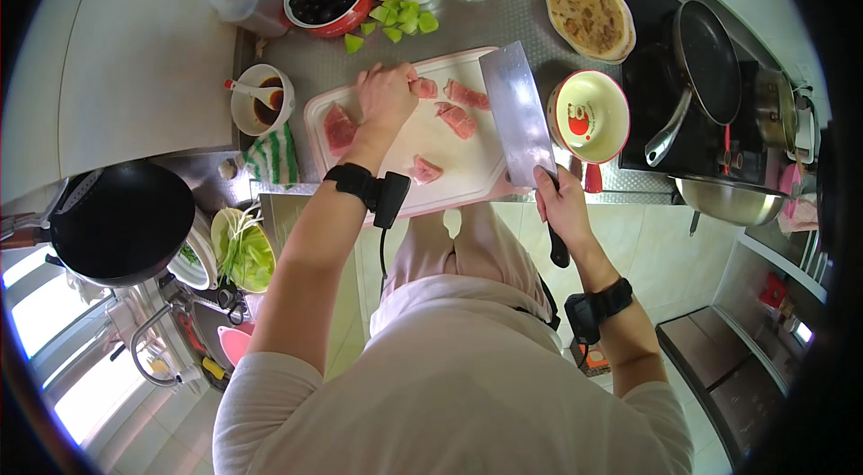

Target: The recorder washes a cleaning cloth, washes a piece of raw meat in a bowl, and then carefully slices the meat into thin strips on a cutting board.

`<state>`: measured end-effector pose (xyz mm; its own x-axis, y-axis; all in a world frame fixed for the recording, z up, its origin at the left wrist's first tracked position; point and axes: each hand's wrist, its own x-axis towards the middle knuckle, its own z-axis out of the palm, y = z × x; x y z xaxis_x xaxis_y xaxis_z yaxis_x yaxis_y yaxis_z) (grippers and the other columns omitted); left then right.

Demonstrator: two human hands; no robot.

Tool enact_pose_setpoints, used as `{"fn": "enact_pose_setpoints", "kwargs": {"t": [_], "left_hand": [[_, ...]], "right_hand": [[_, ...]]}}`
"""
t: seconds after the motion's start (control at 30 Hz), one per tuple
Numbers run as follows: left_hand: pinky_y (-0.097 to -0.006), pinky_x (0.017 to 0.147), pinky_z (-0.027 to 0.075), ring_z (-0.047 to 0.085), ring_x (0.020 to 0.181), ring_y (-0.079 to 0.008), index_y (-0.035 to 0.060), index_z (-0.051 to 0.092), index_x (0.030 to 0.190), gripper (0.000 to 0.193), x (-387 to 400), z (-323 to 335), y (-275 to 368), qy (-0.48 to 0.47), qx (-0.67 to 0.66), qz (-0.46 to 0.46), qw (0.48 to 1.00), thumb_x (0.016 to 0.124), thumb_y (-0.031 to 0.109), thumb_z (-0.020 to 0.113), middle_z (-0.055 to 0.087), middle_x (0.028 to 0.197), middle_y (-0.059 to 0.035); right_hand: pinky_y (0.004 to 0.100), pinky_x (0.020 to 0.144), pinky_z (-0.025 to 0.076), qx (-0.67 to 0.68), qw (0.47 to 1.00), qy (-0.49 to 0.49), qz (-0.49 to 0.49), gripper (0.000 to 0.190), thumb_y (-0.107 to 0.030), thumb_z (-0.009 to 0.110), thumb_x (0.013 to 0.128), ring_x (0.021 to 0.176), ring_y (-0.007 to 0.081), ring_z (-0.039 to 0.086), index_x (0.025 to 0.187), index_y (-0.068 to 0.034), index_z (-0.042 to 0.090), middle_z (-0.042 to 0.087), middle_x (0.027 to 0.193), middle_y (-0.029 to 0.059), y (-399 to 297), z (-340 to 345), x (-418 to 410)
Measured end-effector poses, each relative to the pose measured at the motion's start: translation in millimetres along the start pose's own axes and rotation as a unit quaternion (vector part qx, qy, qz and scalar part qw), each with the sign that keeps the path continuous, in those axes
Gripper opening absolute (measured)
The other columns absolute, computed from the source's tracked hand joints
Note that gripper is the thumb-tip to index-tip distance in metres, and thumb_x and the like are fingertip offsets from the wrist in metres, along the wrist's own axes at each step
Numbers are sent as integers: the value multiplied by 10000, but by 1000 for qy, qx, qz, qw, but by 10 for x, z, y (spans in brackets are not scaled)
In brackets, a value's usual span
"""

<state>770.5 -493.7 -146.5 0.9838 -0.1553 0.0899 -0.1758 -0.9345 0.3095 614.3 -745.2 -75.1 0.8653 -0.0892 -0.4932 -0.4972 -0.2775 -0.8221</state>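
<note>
My left hand (387, 96) is curled at the far side of a white cutting board (398, 195) with a pink edge. A piece of raw meat (425, 89) sticks out from under its fingers, partly hidden by them. In my right hand (565, 205) is the black handle of a Chinese cleaver (518, 118). The broad blade lies over the board's right edge, apart from the meat. Two cut meat pieces (457, 120) rest right of my left hand. A larger chunk (339, 130) sits at the board's left, and a small piece (426, 169) near its front.
Right of the cleaver stands a cream bowl (602, 107), with a frying pan (706, 64) on the black cooktop beyond. Behind the board are green pieces (404, 18) and a red pot (350, 22) of dark round fruit. At left is a bowl of dark sauce (263, 124) with a spoon.
</note>
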Motion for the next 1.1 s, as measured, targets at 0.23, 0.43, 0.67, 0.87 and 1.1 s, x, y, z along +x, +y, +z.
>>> {"fn": "enact_pose_setpoints", "kwargs": {"t": [0.23,0.43,0.67,0.87,1.1], "left_hand": [[-381,773,422,549,899,-256,107,643,743,89,-34,-254,-106,125,-65,6,990,702,181,669,573,900,-72],[-388,816,436,513,964,-295,72,602,976,341,-760,-311,-147,-46,-326,23,944,657,118,716,550,961,-109],[-391,835,439,509,959,-309,85,493,1143,587,-1268,-216,34,-85,-185,146,968,610,113,737,517,1028,-125],[-363,753,468,545,844,-306,63,530,1029,405,-1292,-112,25,-37,-214,177,960,647,14,655,554,930,-102],[-261,665,464,530,738,-115,40,556,981,153,-1176,-227,54,-163,-614,-219,740,836,86,539,557,804,-31]], "right_hand": [[287,423,390,-72,997,2,-22,262,-223,506,911,418,152,491,797,11,540,526,519,66,-13,44,22],[368,513,445,-208,967,2,-147,232,-216,543,882,557,320,580,853,11,580,593,645,178,-108,74,-8],[421,503,439,-265,945,-28,-192,205,-226,559,860,575,367,566,815,-28,582,570,624,193,-6,178,-23],[426,499,435,-273,941,-40,-197,203,-220,560,856,568,370,562,804,-24,573,565,619,195,-36,233,-38],[428,497,430,-260,943,-29,-205,224,-225,562,856,572,375,560,784,-13,559,568,628,202,-4,222,-34]]}}
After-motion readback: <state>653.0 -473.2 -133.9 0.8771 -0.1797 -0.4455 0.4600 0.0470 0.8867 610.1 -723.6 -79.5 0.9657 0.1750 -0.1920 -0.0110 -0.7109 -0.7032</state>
